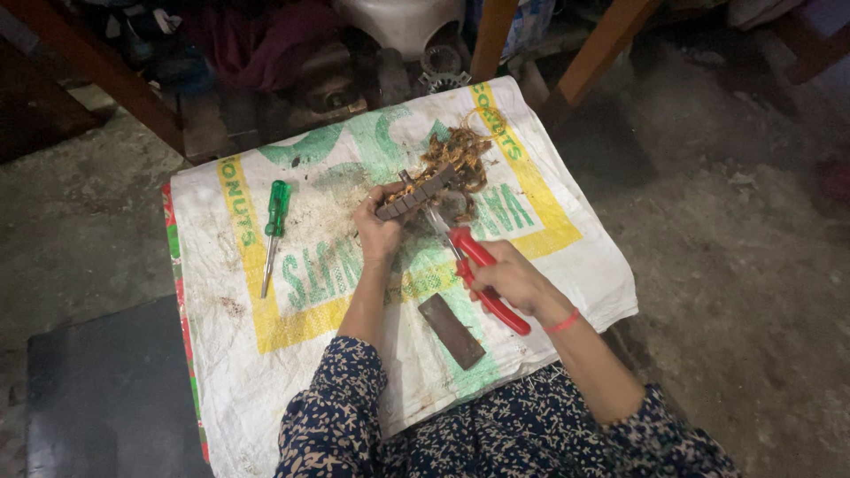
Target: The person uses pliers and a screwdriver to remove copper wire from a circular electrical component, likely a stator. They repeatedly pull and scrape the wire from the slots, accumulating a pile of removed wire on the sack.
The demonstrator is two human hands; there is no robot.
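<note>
Left hand (379, 232) clenched around a slotted grey metal core (416, 196), tilted, over the middle of a white woven sack (221, 372) spread on the floor. Right hand (512, 281) gripping red-handled pliers (478, 270), nose meeting the core's near end. Tangled copper wire (460, 150) heaped just beyond. Green-handled screwdriver (274, 226) lying well to the left; dark flat bar (452, 330) near the right wrist.

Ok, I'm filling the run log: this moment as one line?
left hand: holds slotted metal piece | right hand: grips red pliers | wire scraps, screwdriver on sack
</note>
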